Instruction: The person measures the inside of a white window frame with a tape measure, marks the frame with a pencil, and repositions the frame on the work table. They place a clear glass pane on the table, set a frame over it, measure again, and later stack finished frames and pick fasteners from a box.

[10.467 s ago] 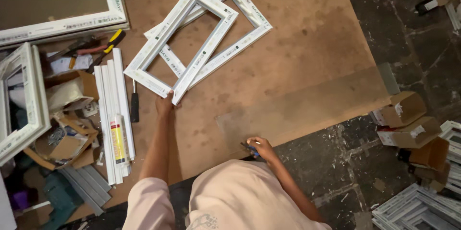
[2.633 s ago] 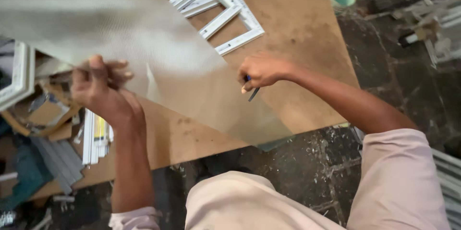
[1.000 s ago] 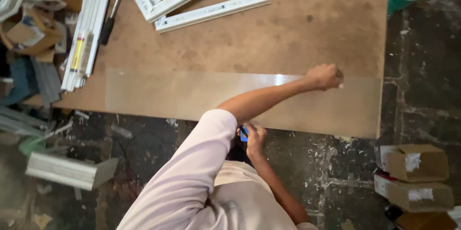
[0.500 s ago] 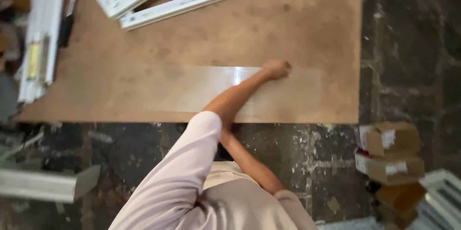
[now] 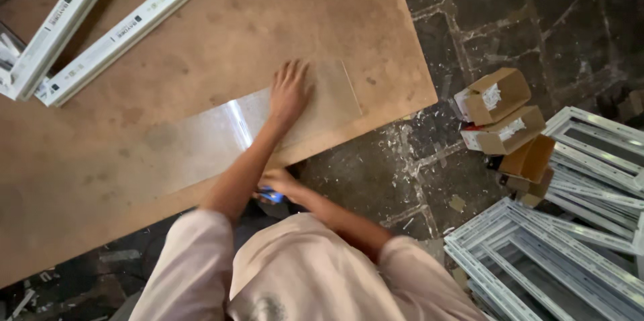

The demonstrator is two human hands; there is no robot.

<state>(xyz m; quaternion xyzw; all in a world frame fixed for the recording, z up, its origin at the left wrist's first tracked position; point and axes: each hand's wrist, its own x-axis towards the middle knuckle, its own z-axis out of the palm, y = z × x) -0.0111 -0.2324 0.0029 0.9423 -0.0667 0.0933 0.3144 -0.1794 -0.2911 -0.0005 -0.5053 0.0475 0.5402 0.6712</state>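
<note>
Head view: left hand (image 5: 290, 89) lies open, flat on the clear sheet (image 5: 201, 140); right hand (image 5: 278, 180) grips a blue tool (image 5: 270, 195).

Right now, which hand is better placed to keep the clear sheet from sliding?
Left. The left hand already lies flat on the sheet, fingers spread. The right hand is off the table, at its edge, closed around a small blue thing.

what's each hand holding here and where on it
Left hand grips nothing; it presses flat on the glass sheet near its right end. Right hand holds a small blue tool; grip unclear.
</note>
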